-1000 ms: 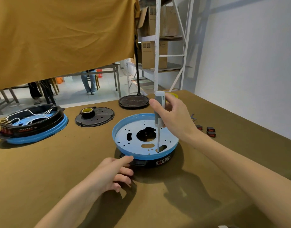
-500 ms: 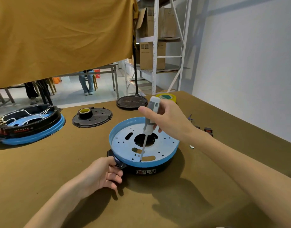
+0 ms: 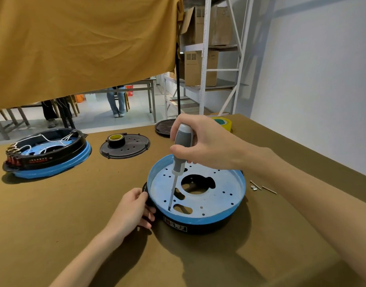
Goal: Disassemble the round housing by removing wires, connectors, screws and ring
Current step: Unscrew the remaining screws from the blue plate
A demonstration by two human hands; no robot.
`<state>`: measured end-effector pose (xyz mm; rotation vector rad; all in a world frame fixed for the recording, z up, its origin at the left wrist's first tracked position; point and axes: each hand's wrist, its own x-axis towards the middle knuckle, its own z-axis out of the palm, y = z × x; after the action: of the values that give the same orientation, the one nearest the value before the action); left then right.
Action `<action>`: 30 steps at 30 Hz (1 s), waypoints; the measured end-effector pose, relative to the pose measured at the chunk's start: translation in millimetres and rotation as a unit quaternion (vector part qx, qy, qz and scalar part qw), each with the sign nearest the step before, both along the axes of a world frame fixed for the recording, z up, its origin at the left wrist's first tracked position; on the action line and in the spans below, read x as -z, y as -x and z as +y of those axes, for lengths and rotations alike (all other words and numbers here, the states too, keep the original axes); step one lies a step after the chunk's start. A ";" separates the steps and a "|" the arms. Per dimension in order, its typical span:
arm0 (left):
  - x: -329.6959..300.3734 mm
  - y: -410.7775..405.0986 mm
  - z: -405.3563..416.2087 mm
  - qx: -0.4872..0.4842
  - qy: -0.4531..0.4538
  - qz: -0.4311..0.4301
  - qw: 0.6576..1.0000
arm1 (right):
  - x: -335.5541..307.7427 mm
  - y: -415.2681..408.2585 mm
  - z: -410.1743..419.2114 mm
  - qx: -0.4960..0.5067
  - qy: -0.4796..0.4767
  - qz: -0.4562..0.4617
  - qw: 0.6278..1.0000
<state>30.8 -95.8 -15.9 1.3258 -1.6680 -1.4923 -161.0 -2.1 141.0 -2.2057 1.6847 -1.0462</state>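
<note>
The round housing (image 3: 219, 214), a blue perforated plate over a black base ring, lies in the middle of the brown table. My right hand (image 3: 207, 146) grips a grey screwdriver (image 3: 183, 141) whose thin shaft slants down to the plate's near left, its tip at a hole beside a slot. My left hand (image 3: 134, 208) holds the black handle tab on the housing's left side, fingers curled round it. Loose screws (image 3: 258, 186) lie on the table just right of the housing.
A second housing (image 3: 47, 156) with white wires sits at far left. A black cover disc (image 3: 125, 145) carrying a tape roll lies behind, another black disc (image 3: 163, 127) and a yellow tape roll (image 3: 223, 123) farther back. Shelving and a hanging ochre cloth rise beyond the table.
My left hand went from resting on the table to holding the housing's handle tab. The housing turned, and the screwdriver tip shifted from the plate's near right to its near left.
</note>
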 end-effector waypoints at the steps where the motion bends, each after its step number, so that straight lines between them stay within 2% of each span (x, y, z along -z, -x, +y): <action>1: 2.1 0.3 1.4 -0.006 0.016 0.004 1.000 | -3.3 -2.3 0.1 0.009 0.002 0.022 1.000; 4: 4.7 -0.6 3.6 -0.010 0.028 0.022 0.999 | -11.9 -10.4 -2.8 0.070 0.035 0.151 0.985; 6: 4.7 -1.2 4.0 -0.007 0.023 0.033 0.999 | -17.8 -15.4 -5.4 0.088 0.041 0.196 0.976; 10: 5.6 -1.6 4.0 -0.004 0.024 0.034 0.999 | -32.8 -21.2 -8.0 0.008 -0.076 0.167 0.983; 13: 6.6 -1.0 4.4 -0.008 0.030 0.037 0.999 | -42.7 -21.8 -7.8 -0.010 -0.155 0.163 0.974; 15: 7.5 -0.5 4.9 -0.008 0.036 0.034 0.999 | -40.9 -24.3 -8.5 0.017 -0.146 0.188 0.971; 19: 8.9 -0.4 2.9 -0.007 0.038 0.027 0.999 | -34.7 -29.2 -11.2 0.095 -0.043 0.313 0.944; 25: 8.9 -0.2 5.1 -0.011 0.050 0.018 0.999 | -48.5 -24.0 -2.5 -0.004 -0.184 0.169 0.968; 27: 9.1 -0.3 6.4 -0.009 0.060 0.006 0.998 | -49.6 -25.3 -1.0 -0.003 -0.187 0.183 0.965; 30: 7.0 -1.0 6.4 -0.008 0.065 -0.028 0.997 | -43.6 -28.8 -1.8 0.059 -0.113 0.276 0.953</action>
<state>31.7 -89.3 -22.8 1.3181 -1.7549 -1.3252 -132.2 -3.8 184.6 -2.4021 2.0438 -0.2261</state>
